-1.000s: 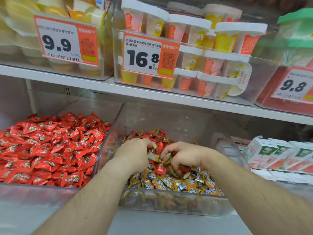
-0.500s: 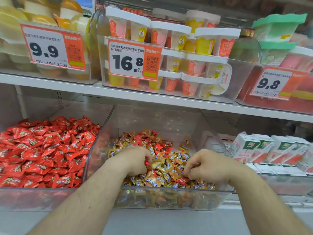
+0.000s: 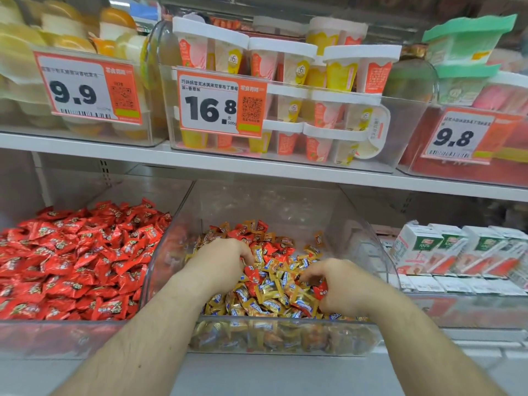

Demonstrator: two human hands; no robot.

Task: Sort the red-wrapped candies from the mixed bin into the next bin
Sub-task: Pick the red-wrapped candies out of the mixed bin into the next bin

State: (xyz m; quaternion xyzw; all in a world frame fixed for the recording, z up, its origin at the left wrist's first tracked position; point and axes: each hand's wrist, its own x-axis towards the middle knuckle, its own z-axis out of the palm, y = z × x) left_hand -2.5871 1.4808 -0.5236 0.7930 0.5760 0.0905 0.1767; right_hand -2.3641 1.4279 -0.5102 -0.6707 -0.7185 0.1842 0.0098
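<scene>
Red candies lay mixed with gold ones in the middle bin. Right hand pinched a red one; left hand curled on others. Best lift only reds, then drop them at nine o'clock, in the red bin.

Bright, even shop light, soft shadows, faint glare on clear plastic, blurred and bowed edges.

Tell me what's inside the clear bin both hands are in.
The mixed bin holds gold-wrapped candies with red-wrapped candies scattered among them. The left hand and right hand cover whatever lies beneath.
</scene>
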